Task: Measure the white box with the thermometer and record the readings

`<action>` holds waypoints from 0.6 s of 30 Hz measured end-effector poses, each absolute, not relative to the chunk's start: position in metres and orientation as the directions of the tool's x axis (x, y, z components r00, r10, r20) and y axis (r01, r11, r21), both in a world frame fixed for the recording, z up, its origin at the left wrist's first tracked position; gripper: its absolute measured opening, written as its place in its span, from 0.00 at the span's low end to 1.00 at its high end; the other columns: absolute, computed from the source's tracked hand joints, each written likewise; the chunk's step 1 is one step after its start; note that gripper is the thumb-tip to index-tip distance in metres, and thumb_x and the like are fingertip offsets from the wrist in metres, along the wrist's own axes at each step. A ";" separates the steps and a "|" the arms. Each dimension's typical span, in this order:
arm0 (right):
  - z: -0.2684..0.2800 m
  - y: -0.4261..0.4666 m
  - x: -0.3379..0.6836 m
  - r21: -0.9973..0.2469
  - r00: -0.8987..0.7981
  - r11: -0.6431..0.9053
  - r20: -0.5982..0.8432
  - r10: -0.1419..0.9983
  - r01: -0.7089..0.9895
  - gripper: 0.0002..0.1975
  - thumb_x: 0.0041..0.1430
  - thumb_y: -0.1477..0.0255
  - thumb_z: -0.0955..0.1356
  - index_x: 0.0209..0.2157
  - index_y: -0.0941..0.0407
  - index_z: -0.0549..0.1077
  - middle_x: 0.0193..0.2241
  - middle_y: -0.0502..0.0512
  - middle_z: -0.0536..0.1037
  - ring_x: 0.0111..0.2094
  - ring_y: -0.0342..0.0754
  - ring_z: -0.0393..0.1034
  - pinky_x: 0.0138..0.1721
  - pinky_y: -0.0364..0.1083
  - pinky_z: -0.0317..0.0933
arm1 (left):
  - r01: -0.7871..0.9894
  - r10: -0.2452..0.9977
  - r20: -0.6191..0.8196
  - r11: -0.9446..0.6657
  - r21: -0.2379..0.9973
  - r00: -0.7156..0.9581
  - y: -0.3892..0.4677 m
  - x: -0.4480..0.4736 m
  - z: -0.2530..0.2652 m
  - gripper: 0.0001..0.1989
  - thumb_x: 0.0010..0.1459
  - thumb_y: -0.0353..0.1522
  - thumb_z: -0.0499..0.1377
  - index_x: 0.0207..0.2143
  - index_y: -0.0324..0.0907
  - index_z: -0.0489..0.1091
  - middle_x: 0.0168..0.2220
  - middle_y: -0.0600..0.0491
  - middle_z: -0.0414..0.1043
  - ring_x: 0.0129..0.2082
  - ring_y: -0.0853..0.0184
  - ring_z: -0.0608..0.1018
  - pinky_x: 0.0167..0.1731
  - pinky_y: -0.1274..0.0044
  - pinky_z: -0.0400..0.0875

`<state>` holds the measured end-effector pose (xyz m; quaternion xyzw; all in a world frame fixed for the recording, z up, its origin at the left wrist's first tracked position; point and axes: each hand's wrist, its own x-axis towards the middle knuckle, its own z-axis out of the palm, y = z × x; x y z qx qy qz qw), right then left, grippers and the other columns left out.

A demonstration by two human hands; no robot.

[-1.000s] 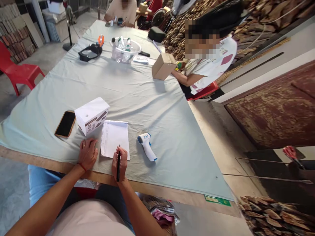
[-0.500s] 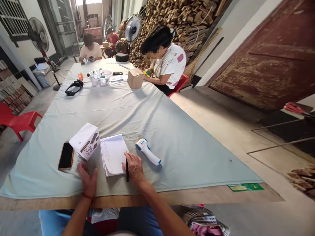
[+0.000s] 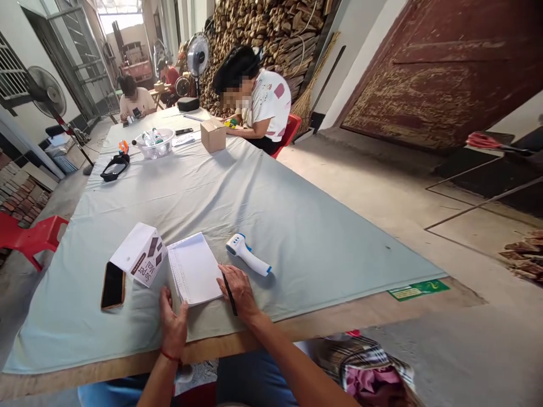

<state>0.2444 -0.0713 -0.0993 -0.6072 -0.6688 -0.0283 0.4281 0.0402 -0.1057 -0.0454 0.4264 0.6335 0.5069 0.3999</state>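
My right hand (image 3: pixel 241 293) holds a black pen (image 3: pixel 229 291) and rests against the right edge of a white notepad (image 3: pixel 199 271). Handwriting runs down the left part of the notepad's page. At the notepad's lower left corner is my left hand (image 3: pixel 173 321), thumb apart from the fingers and nothing in its grasp; the thumb meets the paper's edge. A white box with printed lettering (image 3: pixel 139 254) stands left of the notepad, beside a phone (image 3: pixel 113 287). To the right of the notepad lies a white and blue infrared thermometer (image 3: pixel 248 255).
Farther along the cloth-covered table (image 3: pixel 322 249) are a cardboard box (image 3: pixel 213 136), a clear basin with bottles (image 3: pixel 153 148) and a black headband (image 3: pixel 115 168). A person (image 3: pixel 263 107) sits at the right side. A red stool (image 3: pixel 42 234) stands left.
My left hand has moved right, from below the white box to the notepad's corner. The pen in my right hand has tilted. The camera view has shifted to the right.
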 end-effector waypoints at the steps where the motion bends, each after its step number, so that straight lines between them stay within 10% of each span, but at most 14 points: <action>1: -0.099 -0.071 0.244 -0.485 0.099 0.273 0.611 0.785 0.831 0.19 0.69 0.67 0.59 0.55 0.56 0.72 0.47 0.62 0.80 0.51 0.56 0.71 0.52 0.55 0.62 | 0.073 0.945 -0.143 0.171 0.983 -0.293 -0.106 0.045 -0.043 0.36 0.49 0.38 0.68 0.58 0.44 0.59 0.62 0.41 0.62 0.65 0.53 0.64 0.62 0.69 0.61; 5: -0.097 -0.072 0.244 -0.493 0.092 0.291 0.615 0.783 0.820 0.19 0.69 0.67 0.59 0.55 0.56 0.72 0.47 0.63 0.80 0.50 0.56 0.71 0.53 0.55 0.62 | -0.134 0.911 -0.368 0.348 0.928 -0.186 -0.093 0.057 -0.013 0.41 0.45 0.33 0.70 0.61 0.42 0.59 0.60 0.41 0.67 0.62 0.54 0.69 0.57 0.72 0.67; 9: -0.095 -0.072 0.242 -0.498 0.097 0.294 0.619 0.779 0.816 0.19 0.68 0.69 0.60 0.55 0.57 0.73 0.47 0.63 0.80 0.51 0.56 0.70 0.52 0.55 0.63 | -0.198 0.884 -0.450 0.422 0.885 -0.127 -0.076 0.056 0.016 0.21 0.46 0.31 0.67 0.44 0.43 0.69 0.46 0.46 0.76 0.49 0.59 0.78 0.42 0.75 0.73; 18: -0.093 -0.071 0.244 -0.512 0.091 0.300 0.606 0.791 0.805 0.19 0.64 0.71 0.62 0.55 0.57 0.73 0.47 0.62 0.79 0.51 0.56 0.70 0.52 0.55 0.63 | -0.285 0.828 -0.550 0.504 0.815 -0.109 -0.048 0.044 0.024 0.13 0.43 0.30 0.69 0.28 0.39 0.66 0.28 0.57 0.72 0.23 0.76 0.73 0.21 0.85 0.61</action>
